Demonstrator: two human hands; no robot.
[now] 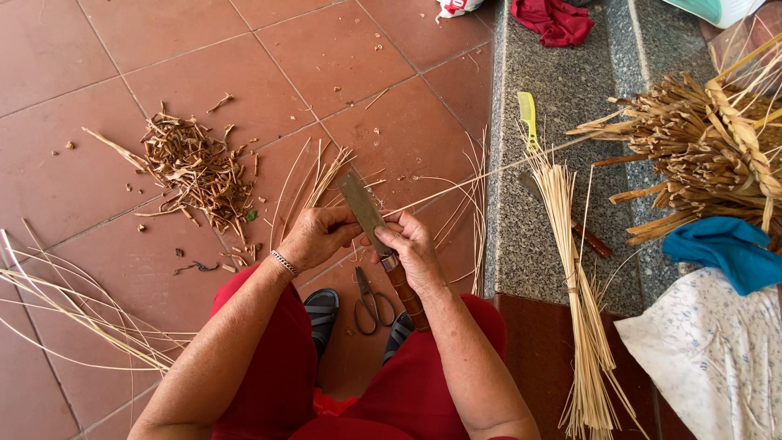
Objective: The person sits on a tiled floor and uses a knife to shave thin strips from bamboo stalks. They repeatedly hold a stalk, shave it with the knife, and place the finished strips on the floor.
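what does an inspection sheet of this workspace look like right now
surface: red tile floor beside a grey granite step
job's things: knife with a wooden handle, a thin strip crossing its blade
clutter: scissors, scrap pile, loose strips, bundled strips, dry stalks, yellow comb, cloths
hands: left hand at the blade, right hand gripping the knife's handle
cables: nothing seen
surroundings: sandalled feet under red clothing

Around me: 1 knife [366,216], 1 pair of scissors [371,303], 1 yellow comb [528,114], 1 red cloth [556,20], 1 blue cloth [729,251].
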